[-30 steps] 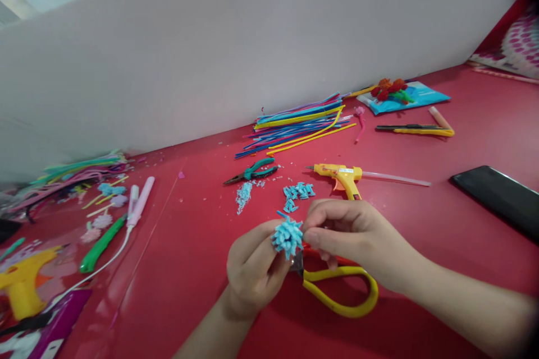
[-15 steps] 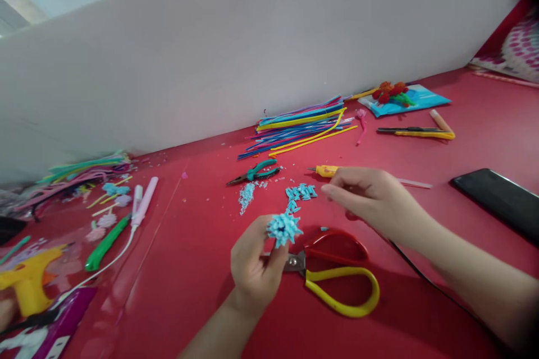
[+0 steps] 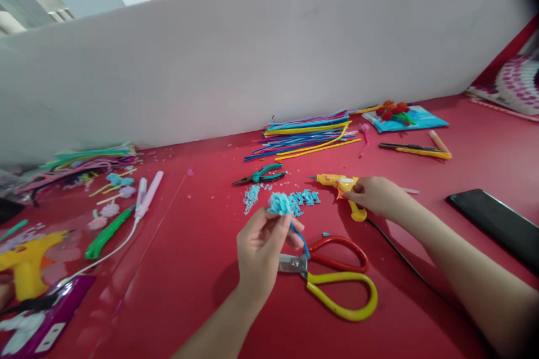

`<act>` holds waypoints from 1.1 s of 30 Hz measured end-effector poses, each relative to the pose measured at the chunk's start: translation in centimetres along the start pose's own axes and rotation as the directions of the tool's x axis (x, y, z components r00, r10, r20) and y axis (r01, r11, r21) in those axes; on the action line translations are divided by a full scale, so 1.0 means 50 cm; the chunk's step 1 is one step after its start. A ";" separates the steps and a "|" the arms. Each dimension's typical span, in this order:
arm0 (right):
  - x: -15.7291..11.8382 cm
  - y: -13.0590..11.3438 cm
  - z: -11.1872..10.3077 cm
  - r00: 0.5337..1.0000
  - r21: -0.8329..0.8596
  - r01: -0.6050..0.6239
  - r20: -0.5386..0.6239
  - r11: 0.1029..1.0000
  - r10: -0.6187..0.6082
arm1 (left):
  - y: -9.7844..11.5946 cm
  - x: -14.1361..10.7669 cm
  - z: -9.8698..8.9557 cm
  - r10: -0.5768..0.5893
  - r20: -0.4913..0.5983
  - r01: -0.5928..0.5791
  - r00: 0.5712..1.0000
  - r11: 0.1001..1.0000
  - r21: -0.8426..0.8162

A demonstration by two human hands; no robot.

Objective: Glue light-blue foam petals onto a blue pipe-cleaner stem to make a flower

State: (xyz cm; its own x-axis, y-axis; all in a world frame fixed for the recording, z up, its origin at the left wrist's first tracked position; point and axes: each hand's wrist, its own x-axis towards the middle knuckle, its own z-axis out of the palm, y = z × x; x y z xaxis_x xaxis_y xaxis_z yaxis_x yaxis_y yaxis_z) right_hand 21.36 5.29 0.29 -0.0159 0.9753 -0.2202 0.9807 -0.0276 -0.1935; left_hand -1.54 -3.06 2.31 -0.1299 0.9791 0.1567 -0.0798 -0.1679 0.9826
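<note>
A light blue layered flower (image 3: 280, 203) on a darker blue stem is pinched in my left hand (image 3: 263, 241), above the table. My right hand (image 3: 374, 196) has its fingers on the handle of a yellow glue gun (image 3: 337, 180), which lies on the table with its nozzle pointing left. Small light blue cut pieces (image 3: 306, 198) lie just behind the flower. Scissors (image 3: 343, 277) with one red and one yellow handle rest to the right of my left hand, blades toward it. Teal-handled pliers (image 3: 259, 175) lie beside a pile of blue fluff (image 3: 251, 196).
Colourful stems (image 3: 307, 134) lie along the white partition (image 3: 202, 67). A black phone (image 3: 497, 227), a yellow cutter (image 3: 416, 150) and a blue packet (image 3: 427, 118) are at right. Another yellow glue gun (image 3: 25, 263) and a pink tool (image 3: 149, 196) are at left.
My right hand has come down onto the yellow glue gun, its fingers now at the handle. My left hand has tilted the flower upright, showing its side and blue stem. The view has shifted slightly.
</note>
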 end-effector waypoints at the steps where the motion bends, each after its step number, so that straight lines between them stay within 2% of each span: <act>1: 0.002 0.000 0.000 1.000 0.028 0.010 0.007 1.000 -0.010 | -0.001 0.005 0.001 -0.049 -0.007 0.049 0.999 0.997 -0.054; 3: 0.005 0.001 0.004 1.000 0.078 0.009 0.006 0.997 -0.009 | -0.006 0.014 -0.001 -0.163 0.026 0.165 0.986 0.978 -0.125; 7: 0.008 0.009 0.016 1.000 0.187 -0.007 -0.016 0.982 0.011 | -0.020 0.029 -0.008 -0.300 0.098 0.314 0.949 0.928 -0.201; 11: 0.006 0.017 0.017 1.000 0.380 0.000 -0.018 0.925 0.007 | -0.026 0.036 -0.013 -0.351 0.140 0.376 0.926 0.890 -0.256; 15: -0.005 0.008 0.002 0.995 0.593 0.082 -0.091 0.801 -0.034 | -0.029 0.042 -0.017 -0.400 0.162 0.430 0.902 0.859 -0.276; 16: -0.011 0.002 -0.003 0.994 0.677 0.105 -0.096 0.728 -0.054 | -0.029 0.043 -0.017 -0.410 0.167 0.442 0.897 0.850 -0.287; 17: -0.019 -0.006 -0.007 0.993 0.779 0.118 -0.087 0.616 -0.081 | -0.030 0.044 -0.018 -0.419 0.171 0.452 0.892 0.840 -0.300; 19: -0.040 -0.023 -0.015 0.986 0.955 0.086 -0.040 0.283 -0.162 | -0.032 0.044 -0.018 -0.430 0.176 0.464 0.886 0.823 -0.328; 20: -0.052 -0.032 -0.018 0.976 0.990 0.044 -0.015 0.131 -0.215 | -0.033 0.044 -0.018 -0.434 0.177 0.469 0.883 0.817 -0.337; 21: -0.064 -0.041 -0.020 0.963 0.999 0.011 0.003 0.053 -0.268 | -0.033 0.044 -0.018 -0.437 0.177 0.472 0.882 0.814 -0.340; 22: -0.075 -0.049 -0.022 0.953 1.000 -0.005 0.012 0.023 -0.303 | -0.034 0.044 -0.018 -0.437 0.176 0.471 0.882 0.813 -0.342; 24: -0.095 -0.063 -0.022 0.949 1.000 -0.003 0.009 0.019 -0.314 | -0.033 0.044 -0.018 -0.433 0.168 0.464 0.886 0.817 -0.342; 26: -0.111 -0.074 -0.019 0.955 0.996 0.034 -0.008 0.083 -0.297 | -0.032 0.043 -0.018 -0.425 0.146 0.449 0.893 0.824 -0.347; 30: -0.133 -0.092 -0.009 0.968 0.917 0.172 -0.090 0.361 -0.233 | -0.032 0.043 -0.018 -0.417 0.081 0.418 0.906 0.842 -0.341; 33: -0.143 -0.101 -0.006 0.922 0.776 0.358 -0.205 0.519 -0.329 | -0.032 0.044 -0.017 -0.396 0.069 0.397 0.915 0.863 -0.313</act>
State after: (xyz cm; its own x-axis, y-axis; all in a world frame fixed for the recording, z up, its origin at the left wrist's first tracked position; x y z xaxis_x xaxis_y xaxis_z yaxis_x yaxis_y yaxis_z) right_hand 16.57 -1.49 3.13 -0.2978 0.9529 0.0571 0.3522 0.1653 -0.9212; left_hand -2.53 -0.75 0.98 -0.0193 0.9708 -0.2392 -0.4298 0.2080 0.8787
